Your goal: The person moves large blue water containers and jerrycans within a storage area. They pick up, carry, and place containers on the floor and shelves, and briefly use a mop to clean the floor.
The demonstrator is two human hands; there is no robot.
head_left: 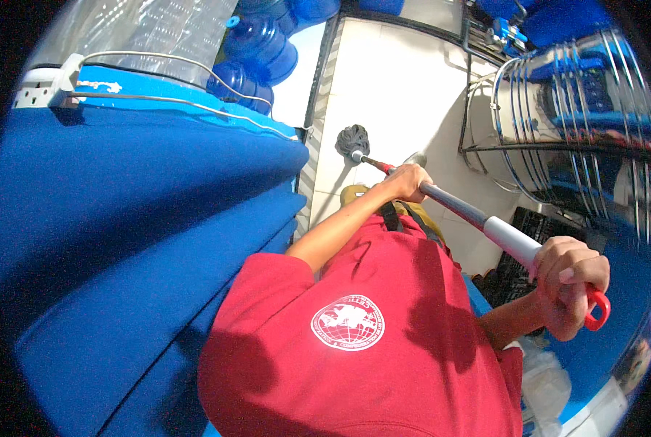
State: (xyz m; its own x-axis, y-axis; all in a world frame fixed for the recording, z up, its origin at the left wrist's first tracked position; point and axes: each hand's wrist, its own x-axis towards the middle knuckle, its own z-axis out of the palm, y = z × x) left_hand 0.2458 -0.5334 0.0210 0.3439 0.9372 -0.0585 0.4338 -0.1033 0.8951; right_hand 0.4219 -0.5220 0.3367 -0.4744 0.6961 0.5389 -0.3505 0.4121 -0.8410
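Observation:
A mop point(456, 202) with a long grey pole runs slantwise across my front. Its dark grey string head point(353, 141) rests on the pale tiled floor, at the far end. Partway down the pole, my left hand point(410, 182) is wrapped round the shaft near a red section. My right hand point(571, 284) grips the white upper part of the handle, with the fingers curled round it. A red hanging loop point(596, 309) sticks out past that hand. Part of my shoe point(416, 158) shows beyond my left hand.
Blue water jugs point(261, 44) stand at the far left. A blue cloth-covered surface point(143, 211) lines my left side, with a white power strip point(47, 86) and cable on top. On the right stands a chrome wire rack point(558, 124). White tiles point(391, 80) stretch ahead.

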